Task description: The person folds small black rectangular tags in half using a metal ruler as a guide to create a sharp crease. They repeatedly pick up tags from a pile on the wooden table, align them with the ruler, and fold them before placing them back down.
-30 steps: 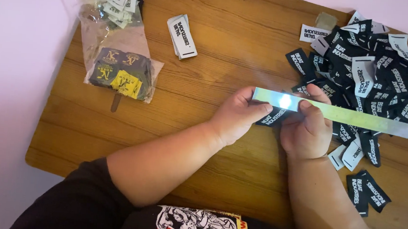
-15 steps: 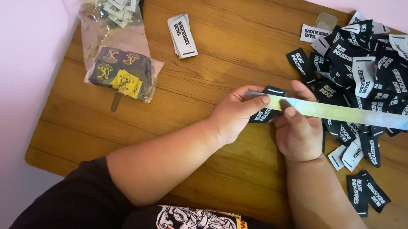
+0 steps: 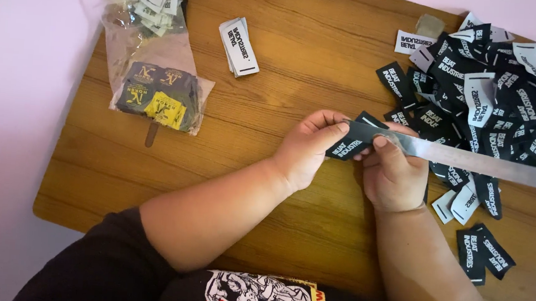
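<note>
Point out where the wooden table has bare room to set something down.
Bare wood shows on the table between the small white label stack and the black label pile, and along the near edge below the plastic bag, left of the left hand. The right side around the metal ruler is crowded.

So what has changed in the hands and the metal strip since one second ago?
The metal ruler tilted, so its bright glare is gone, and a black label now shows folded around its end between left hand and right hand. Both hands kept their grip; label pile unchanged.
</note>
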